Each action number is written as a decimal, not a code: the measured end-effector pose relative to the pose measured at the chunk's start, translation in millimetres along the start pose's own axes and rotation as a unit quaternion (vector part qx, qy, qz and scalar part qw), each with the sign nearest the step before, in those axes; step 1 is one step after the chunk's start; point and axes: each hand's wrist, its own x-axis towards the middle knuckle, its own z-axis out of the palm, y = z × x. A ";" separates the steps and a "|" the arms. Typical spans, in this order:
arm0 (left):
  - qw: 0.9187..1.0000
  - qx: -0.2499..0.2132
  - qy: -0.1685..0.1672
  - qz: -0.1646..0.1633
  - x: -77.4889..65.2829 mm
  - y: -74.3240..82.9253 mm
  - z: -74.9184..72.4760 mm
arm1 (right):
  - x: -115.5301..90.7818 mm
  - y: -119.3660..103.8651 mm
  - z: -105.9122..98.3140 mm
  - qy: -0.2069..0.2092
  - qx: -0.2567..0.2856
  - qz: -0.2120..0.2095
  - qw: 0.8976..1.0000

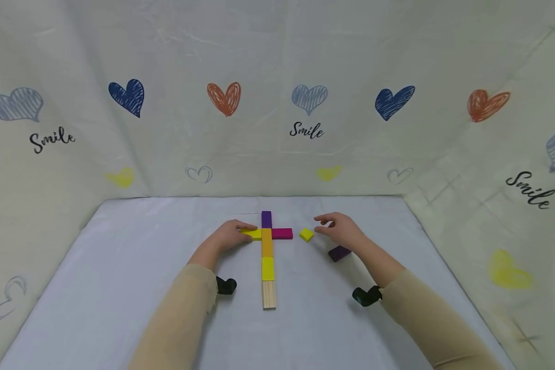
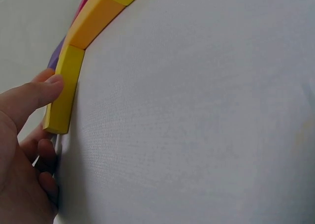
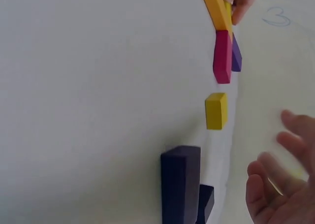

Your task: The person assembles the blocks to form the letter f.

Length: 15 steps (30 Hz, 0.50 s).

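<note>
Wooden blocks lie end to end in a cross on the white cloth. My left hand [image 1: 228, 235] pinches the yellow block [image 2: 67, 98] of its left arm, thumb on one side and a finger behind. An orange block [image 1: 267, 242] forms the middle, with a purple block [image 1: 266, 219] above it and a magenta block [image 1: 282, 234] to its right. Below are another yellow block [image 1: 267, 269] and a plain wood block [image 1: 269, 294]. My right hand [image 1: 342, 229] hovers with loosely bent fingers, holding nothing, just right of a small yellow block [image 1: 307, 235].
A dark purple block [image 1: 339, 253] lies beneath my right wrist; the right wrist view shows a large dark block [image 3: 180, 184] and another dark one [image 3: 206, 202] behind it. A pale backdrop [image 1: 263, 154] printed with hearts rises behind the table.
</note>
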 end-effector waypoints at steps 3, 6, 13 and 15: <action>1.000 0.002 -0.001 -0.003 0.9 -2.3 -0.3 | -13.3 11.9 -8.4 0.005 0.003 0.016 1.000; 1.000 0.001 -0.002 -0.004 1.7 -3.3 -0.5 | -24.3 22.7 -13.1 0.007 0.009 0.031 0.999; 1.000 -0.006 -0.003 -0.008 4.3 -3.9 0.8 | -41.4 41.4 -12.3 -0.019 -0.020 0.087 0.996; 1.000 -0.006 -0.003 -0.006 5.3 -3.8 1.4 | -43.6 44.9 -10.7 -0.027 -0.029 0.103 0.994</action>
